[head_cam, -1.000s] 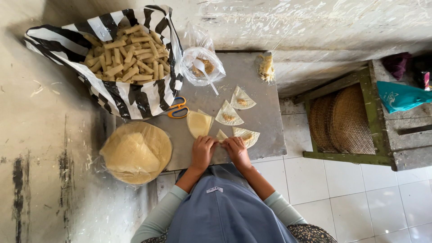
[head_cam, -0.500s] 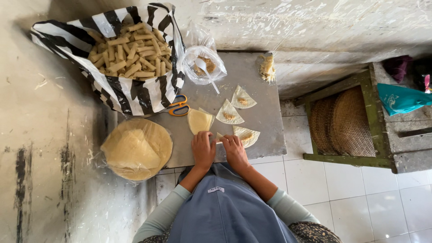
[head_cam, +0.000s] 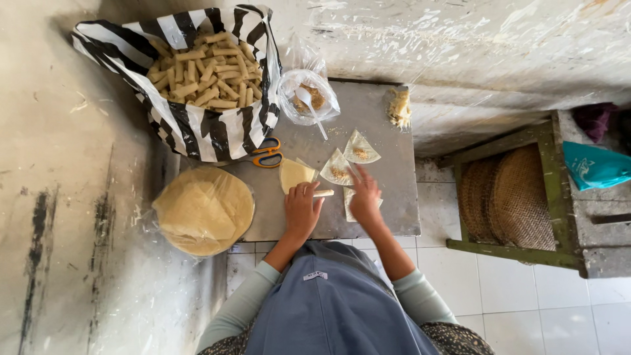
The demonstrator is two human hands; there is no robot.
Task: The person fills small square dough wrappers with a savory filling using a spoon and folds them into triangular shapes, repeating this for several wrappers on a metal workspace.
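Left hand (head_cam: 301, 209) lies flat on the grey worktop (head_cam: 388, 197), fingertips pinning a small rolled pastry stick (head_cam: 323, 193) just beside a bare wrapper (head_cam: 294, 174). Right hand (head_cam: 365, 195) pinches the edge of a filled wrapper (head_cam: 338, 169), fingers closed on it. Another filled wrapper (head_cam: 361, 149) waits behind. By my read, rolling is under way; next calls for a tight, even tuck. Striped bag (head_cam: 217, 131) holds finished sticks; a wrapper stack (head_cam: 204, 209) sits at the left, orange scissors (head_cam: 268, 152) nearby.
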